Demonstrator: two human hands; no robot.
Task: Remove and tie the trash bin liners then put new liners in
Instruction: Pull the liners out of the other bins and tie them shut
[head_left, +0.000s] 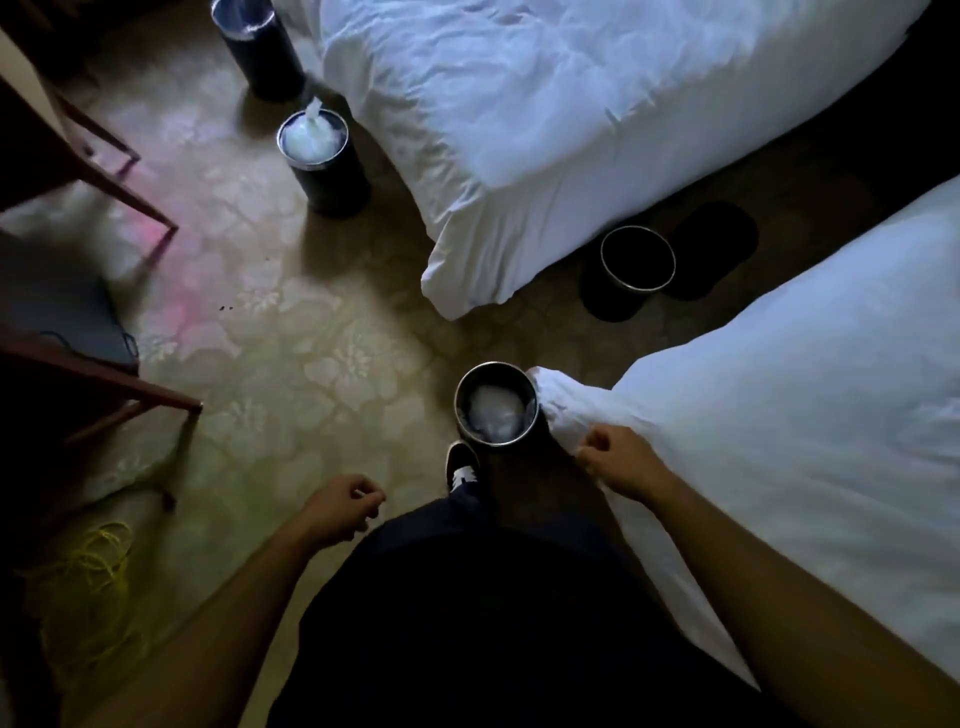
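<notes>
Left hand loosely curled, empty | right hand loosely curled, empty, near white bedding | lined bin beside shoe

I am finding nothing to read here: no letters, numbers or brand marks are showing on the nearest bin or the bed cover, and the white marks on my shoe are blurring into shapes.
</notes>
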